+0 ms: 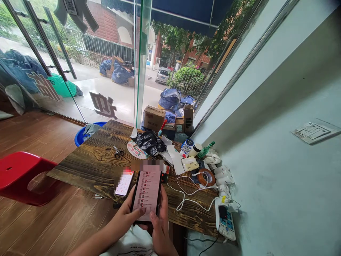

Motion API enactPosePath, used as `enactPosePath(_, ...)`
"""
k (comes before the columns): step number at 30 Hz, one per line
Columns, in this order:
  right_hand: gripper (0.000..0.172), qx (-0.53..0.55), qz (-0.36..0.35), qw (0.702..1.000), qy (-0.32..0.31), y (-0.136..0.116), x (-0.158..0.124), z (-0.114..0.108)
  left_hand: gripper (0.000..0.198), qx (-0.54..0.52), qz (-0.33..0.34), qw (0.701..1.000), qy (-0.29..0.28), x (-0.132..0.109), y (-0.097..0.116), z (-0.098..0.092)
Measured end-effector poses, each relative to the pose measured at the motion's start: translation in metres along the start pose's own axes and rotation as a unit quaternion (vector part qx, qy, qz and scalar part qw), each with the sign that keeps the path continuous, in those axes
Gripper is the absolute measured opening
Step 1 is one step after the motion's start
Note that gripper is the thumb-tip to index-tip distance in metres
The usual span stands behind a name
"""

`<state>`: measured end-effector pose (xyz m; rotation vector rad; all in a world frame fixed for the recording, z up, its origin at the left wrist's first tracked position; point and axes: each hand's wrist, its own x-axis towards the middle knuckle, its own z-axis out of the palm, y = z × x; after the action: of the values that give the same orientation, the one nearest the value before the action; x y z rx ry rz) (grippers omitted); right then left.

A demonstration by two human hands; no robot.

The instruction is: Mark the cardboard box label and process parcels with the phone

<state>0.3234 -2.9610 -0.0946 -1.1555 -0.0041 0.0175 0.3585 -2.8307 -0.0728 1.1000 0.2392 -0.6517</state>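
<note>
A dark-edged smartphone (147, 192) with a lit list on its screen is held upright between both hands, over the near edge of the wooden table (82, 170). My left hand (129, 209) wraps its left side, the thumb lying on the lower screen. Along the right side my right hand (161, 213) grips it, thumb near the bottom corner. Just left of it, a second phone (124, 183) lies face up on the table, its screen lit and partly blurred out. Black-handled scissors (118, 153) rest farther back.
A black plastic bag (150, 143) and a paper fan (137, 150) lie at the back. White cables (183, 192), brown tape (206, 177) and a power strip (226, 220) crowd the right side by the wall. A red stool (23, 174) and blue tub (78, 137) stand left.
</note>
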Motion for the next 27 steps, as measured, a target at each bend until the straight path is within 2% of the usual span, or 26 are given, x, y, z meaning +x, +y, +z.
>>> enactPosePath(3,0.067,-0.008,-0.009,1.000,0.010,0.000,0.001,0.000,0.113,-0.064,-0.018,0.998,0.011,-0.001,0.000,-0.001)
enactPosePath(7,0.063,-0.034,-0.016,0.999,0.028,-0.001,0.001,0.000,0.105,-0.106,-0.017,0.994,-0.010,-0.003,0.004,0.000)
enactPosePath(17,0.062,-0.026,-0.027,0.998,0.040,0.000,0.002,0.003,0.108,-0.105,-0.017,0.994,-0.010,-0.008,0.010,0.002)
enactPosePath(27,0.059,-0.048,-0.025,0.997,0.046,0.008,-0.001,0.001,0.104,-0.073,-0.010,0.997,0.007,-0.006,0.003,0.000)
